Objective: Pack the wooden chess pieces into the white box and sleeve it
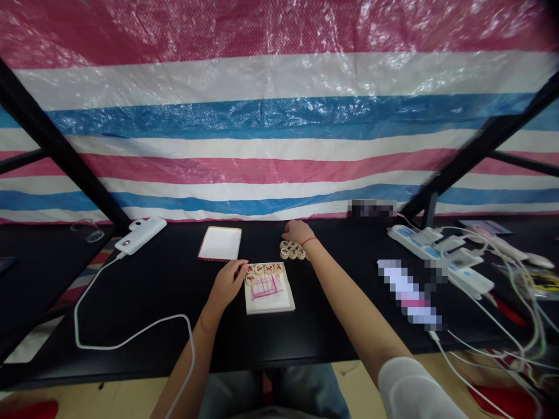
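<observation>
Five red-marked round pieces point(268, 268) lie in a white box point(283, 299) on the black bench point(314, 326). The left hand point(226, 284) is at the box's far left corner, fingers bent; I cannot tell whether they grip. The right hand point(299, 231) curls just beyond several dark-marked pieces point(293, 254), its fingers' hold hidden.

Striped tarp point(279, 169) at back; wht device point(144, 234) w/ cable point(117, 348), L; pwr strip point(425, 250) w/ plugs point(428, 235), R.
</observation>
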The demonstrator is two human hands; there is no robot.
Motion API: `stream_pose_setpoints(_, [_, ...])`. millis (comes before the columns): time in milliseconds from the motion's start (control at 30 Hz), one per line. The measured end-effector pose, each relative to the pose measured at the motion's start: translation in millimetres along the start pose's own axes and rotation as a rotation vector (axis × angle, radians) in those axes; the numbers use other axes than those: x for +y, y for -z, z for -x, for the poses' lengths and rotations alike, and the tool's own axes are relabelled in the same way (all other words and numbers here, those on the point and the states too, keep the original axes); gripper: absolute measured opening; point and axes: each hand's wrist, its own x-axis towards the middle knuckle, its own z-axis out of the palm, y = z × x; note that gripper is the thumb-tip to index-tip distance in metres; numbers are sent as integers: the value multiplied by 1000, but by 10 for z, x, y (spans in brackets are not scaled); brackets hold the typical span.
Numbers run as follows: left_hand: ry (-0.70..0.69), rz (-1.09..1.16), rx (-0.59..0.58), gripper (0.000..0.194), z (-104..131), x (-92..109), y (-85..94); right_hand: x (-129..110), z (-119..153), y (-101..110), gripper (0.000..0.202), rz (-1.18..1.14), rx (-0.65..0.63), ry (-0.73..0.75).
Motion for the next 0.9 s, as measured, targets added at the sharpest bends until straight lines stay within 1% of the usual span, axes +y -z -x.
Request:
stream_pose_setpoints(167, [-3,6,-6,27,1,3,7,5,53,17,23,3,-24,-6])
stream_pose_setpoints(267, [3,10,-7,26,2,6,7,4,60,37,22,-9,-10,-8])
stream_pose_setpoints(400, [-7,14,16,25,3,14,8,-10,119,137,22,-61,71,10])
stream_pose_setpoints(500, [-46,-2,86,27,14,54,19,-80,326,163,27,-130,154,61])
stream_pose_setpoints(567, [-101,-9,120,33,31,101,27,-175,553,96,27,-214,168,143])
stream_pose_setpoints(633, [-172,-7,119,40,56,151,27,-293,804,-29,23,-457,148,310])
stream_pose_setpoints(700, [-238,-6,101,43,85,186,17,-404,1024,-168,21,-613,106,409])
stream_pose_setpoints(800, [-294,-12,83,36,120,191,-11,-507,1220,-323,19,-729,66,472])
stream_pose_setpoints(900, [-309,-21,82,30,131,166,-31,-529,1265,-404,19,-779,62,475])
